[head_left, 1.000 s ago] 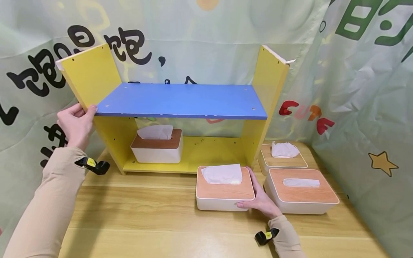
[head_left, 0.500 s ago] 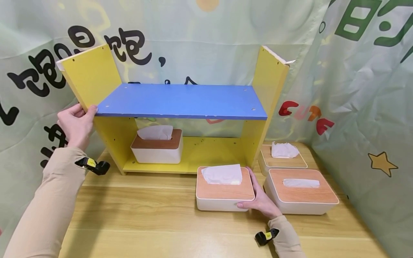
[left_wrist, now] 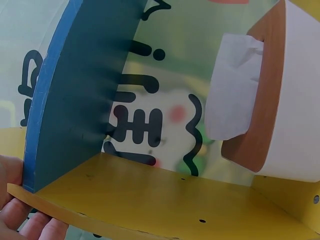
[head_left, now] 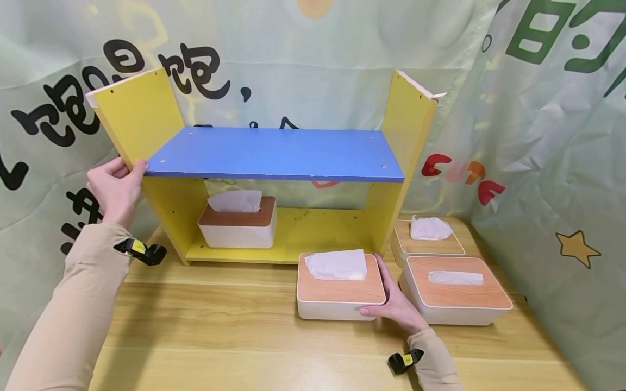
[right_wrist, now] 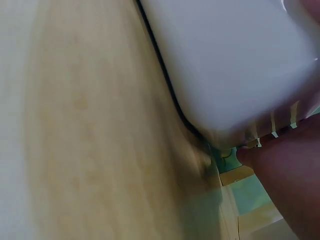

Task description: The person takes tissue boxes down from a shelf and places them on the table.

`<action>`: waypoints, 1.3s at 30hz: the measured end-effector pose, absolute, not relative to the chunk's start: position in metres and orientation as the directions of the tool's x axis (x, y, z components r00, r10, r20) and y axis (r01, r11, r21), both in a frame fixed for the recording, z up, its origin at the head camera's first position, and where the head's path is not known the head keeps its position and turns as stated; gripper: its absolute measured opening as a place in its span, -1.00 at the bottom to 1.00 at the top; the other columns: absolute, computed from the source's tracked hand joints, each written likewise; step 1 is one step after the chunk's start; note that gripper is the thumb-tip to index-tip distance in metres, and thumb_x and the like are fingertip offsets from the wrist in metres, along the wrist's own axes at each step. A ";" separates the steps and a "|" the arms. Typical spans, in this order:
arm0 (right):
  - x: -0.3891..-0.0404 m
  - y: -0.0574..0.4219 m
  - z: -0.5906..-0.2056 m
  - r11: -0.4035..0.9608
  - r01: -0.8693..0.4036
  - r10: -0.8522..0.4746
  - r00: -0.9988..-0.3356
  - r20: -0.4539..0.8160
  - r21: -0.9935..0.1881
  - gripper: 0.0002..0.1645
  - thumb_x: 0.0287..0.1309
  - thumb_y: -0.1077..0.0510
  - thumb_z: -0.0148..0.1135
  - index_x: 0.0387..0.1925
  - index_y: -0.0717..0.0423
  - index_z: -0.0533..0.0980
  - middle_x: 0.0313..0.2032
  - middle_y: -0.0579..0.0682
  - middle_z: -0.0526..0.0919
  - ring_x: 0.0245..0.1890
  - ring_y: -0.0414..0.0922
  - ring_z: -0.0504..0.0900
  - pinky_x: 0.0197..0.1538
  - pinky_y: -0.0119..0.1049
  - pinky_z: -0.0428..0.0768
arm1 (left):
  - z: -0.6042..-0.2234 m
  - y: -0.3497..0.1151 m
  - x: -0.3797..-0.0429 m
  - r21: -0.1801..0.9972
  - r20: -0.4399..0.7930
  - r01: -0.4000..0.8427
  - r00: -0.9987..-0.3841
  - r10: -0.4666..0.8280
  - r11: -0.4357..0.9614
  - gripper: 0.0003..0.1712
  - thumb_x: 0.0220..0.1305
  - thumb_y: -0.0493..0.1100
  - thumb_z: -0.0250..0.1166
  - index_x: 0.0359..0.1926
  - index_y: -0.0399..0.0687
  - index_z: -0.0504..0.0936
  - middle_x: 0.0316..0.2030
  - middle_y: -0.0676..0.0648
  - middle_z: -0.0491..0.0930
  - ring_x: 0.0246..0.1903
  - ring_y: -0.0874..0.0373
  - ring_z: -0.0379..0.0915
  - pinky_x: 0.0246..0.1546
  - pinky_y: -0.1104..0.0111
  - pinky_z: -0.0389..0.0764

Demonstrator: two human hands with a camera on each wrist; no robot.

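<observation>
My left hand grips the front edge of the left side panel of a yellow and blue shelf, beside the blue board. In the left wrist view, fingers curl round the yellow panel's edge. My right hand holds the right end of a white tissue box with a light wood lid and a tissue sticking up. The thumb lies on its front wall; the other fingers are partly hidden behind it. This box stands on the table in front of the shelf, its white wall close up in the right wrist view.
On the shelf's lower board, at the left, sits a tissue box with a darker brown lid. To the right stand a light-lidded tissue box and, behind it, another. A printed curtain hangs behind the wooden table.
</observation>
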State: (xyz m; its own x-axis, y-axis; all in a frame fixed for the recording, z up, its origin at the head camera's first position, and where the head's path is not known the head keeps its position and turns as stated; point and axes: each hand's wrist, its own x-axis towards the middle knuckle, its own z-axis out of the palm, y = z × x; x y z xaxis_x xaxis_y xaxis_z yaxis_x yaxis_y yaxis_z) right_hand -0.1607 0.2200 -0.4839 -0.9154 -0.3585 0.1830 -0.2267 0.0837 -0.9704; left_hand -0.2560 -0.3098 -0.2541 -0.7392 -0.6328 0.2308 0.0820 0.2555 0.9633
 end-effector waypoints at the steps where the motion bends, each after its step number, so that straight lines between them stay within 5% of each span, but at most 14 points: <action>1: -0.160 0.220 -0.484 0.079 -0.225 -0.360 -0.915 0.183 -0.971 0.59 -0.13 0.32 0.58 0.60 0.10 -0.42 0.58 0.36 -0.26 0.27 -0.57 0.29 0.26 -0.66 0.31 | -0.254 -0.310 -0.256 0.963 0.232 0.082 -0.739 -0.633 0.256 -0.47 0.18 -0.07 0.42 0.19 -0.05 0.66 -0.70 0.56 0.49 -0.53 0.63 0.50 -0.46 0.76 0.49; 39: -0.160 0.219 -0.483 0.029 -0.210 -0.369 -0.911 0.184 -0.977 0.58 -0.12 0.34 0.56 0.59 0.12 -0.44 0.56 0.39 -0.20 0.23 -0.49 0.39 0.24 -0.56 0.42 | -0.252 -0.306 -0.252 0.952 0.251 0.072 -0.741 -0.623 0.298 -0.45 0.23 -0.06 0.37 0.23 -0.11 0.61 -0.74 0.60 0.44 -0.59 0.69 0.45 -0.49 0.77 0.47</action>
